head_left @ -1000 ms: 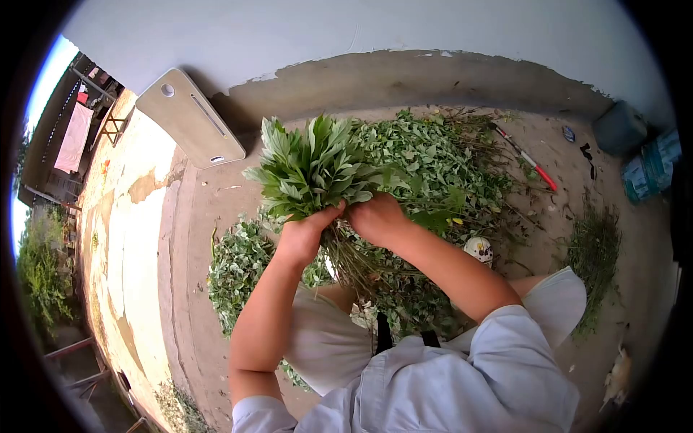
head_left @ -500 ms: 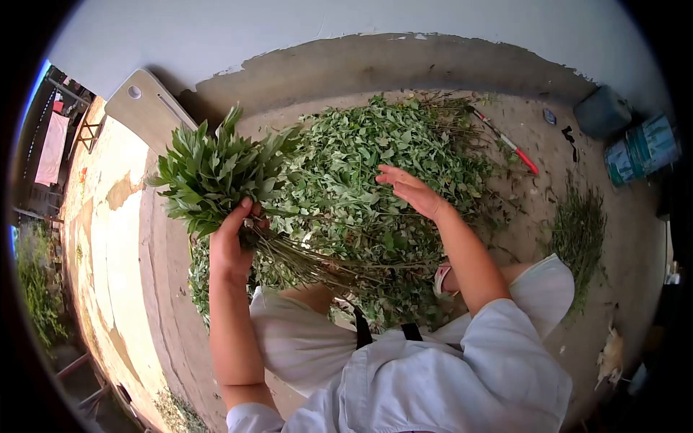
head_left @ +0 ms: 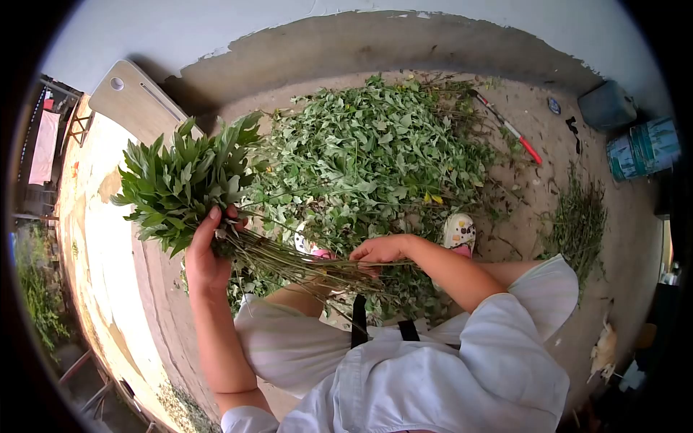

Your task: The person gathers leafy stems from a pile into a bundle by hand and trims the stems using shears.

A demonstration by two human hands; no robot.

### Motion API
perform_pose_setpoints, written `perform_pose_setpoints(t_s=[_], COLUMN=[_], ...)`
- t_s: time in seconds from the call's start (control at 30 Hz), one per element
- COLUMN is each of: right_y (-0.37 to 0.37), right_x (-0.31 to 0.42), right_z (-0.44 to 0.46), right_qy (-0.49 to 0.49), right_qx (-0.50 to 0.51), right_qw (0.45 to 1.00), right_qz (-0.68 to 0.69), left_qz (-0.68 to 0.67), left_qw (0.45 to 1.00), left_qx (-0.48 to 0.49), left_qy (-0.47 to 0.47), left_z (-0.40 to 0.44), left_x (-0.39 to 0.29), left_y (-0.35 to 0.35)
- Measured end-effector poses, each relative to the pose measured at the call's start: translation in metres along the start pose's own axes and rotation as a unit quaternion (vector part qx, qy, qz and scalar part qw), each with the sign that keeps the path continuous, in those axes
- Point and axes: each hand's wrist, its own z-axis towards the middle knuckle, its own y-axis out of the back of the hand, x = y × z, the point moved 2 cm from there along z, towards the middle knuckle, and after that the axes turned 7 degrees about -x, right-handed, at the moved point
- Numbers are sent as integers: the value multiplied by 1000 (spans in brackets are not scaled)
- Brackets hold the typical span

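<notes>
My left hand [head_left: 208, 252] is closed around a thick bunch of leafy green stems [head_left: 184, 184], just below the leaves. The leafy tops point up and to the left, and the bare stalks run down to the right across my lap. At the lower part of these stalks, my right hand [head_left: 380, 250] has its fingers curled down around some of them; the fingertips are partly hidden. Beyond both hands spreads a wide pile of loose leaves [head_left: 361, 144] on the ground, reaching between my shoes.
A red-handled pole-like tool [head_left: 509, 130] lies right of the pile. Farther right are a bundle of thin stems [head_left: 580, 222], a teal bucket [head_left: 644, 149] and a dark container [head_left: 608, 106]. A pale board [head_left: 133, 101] leans against the wall [head_left: 346, 47]. A small animal [head_left: 603, 351] lies at lower right.
My right hand has come down from above the leaf pile to the stalks, its fingers curling onto them. My left hand and the bunch have shifted slightly left and down.
</notes>
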Motion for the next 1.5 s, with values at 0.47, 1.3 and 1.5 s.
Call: perform_pose_setpoints(t_s=[0.47,1.3,1.5], right_y=[117,208,182], right_x=[-101,-9,-15], right_z=[81,133,153], right_qy=[-161,-117,-129], right_qx=[-464,-635,-521], right_qw=[793,764,819], right_qz=[-360,-13,-204], left_qz=[149,53,34], left_qw=[986,996,996], left_qx=[-45,-63,-68], left_qy=[-62,41,43], left_z=[-19,7,13], left_x=[-11,-3,0], left_y=[-15,4,-2])
